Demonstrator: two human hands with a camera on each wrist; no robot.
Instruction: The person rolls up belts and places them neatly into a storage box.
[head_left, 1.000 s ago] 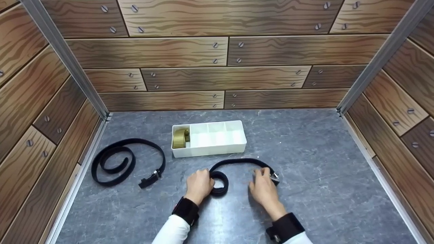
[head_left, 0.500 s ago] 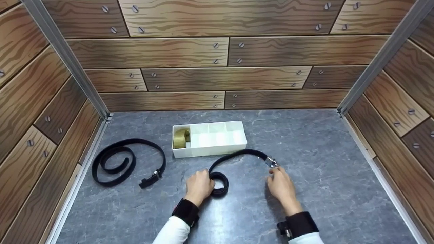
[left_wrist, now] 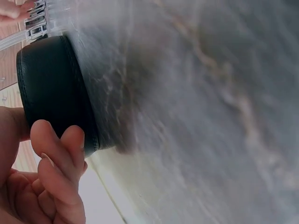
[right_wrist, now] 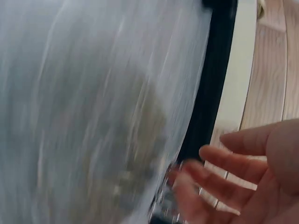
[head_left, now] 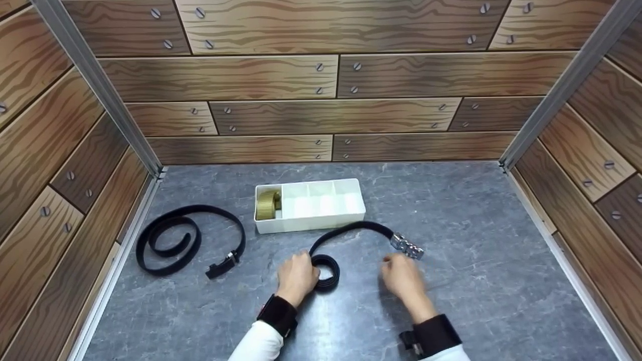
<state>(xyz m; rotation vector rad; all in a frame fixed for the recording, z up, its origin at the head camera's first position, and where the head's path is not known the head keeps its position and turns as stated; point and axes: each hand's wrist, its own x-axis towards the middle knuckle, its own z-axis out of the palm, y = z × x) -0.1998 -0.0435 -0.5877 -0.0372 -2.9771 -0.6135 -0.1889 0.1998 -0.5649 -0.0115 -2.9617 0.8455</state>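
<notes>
A black belt (head_left: 333, 279) stands on edge on the grey tabletop, its one end wound into a tight coil. My left hand (head_left: 297, 275) pinches this coil at its left side; the left wrist view shows thumb and fingertips against the coil's dark band (left_wrist: 53, 88). From the coil the strap arcs up and right to a shiny metal buckle (head_left: 406, 245). My right hand (head_left: 403, 277) hovers just below the buckle, blurred, with nothing held. Its fingers look loosely bent in the right wrist view, near the strap (right_wrist: 210, 84).
Behind the belt sits a white divided box (head_left: 311, 222) with a rolled olive-coloured belt (head_left: 267, 205) in its left compartment. A second black belt (head_left: 150, 268), loosely curled, lies at the left. Wood-patterned walls (head_left: 281, 118) border the table at the back and sides.
The right hand carried the buckle end outward to the upper right, let it go, then drew back left. The strap now arcs close to the box. The left hand stays on the coil.
</notes>
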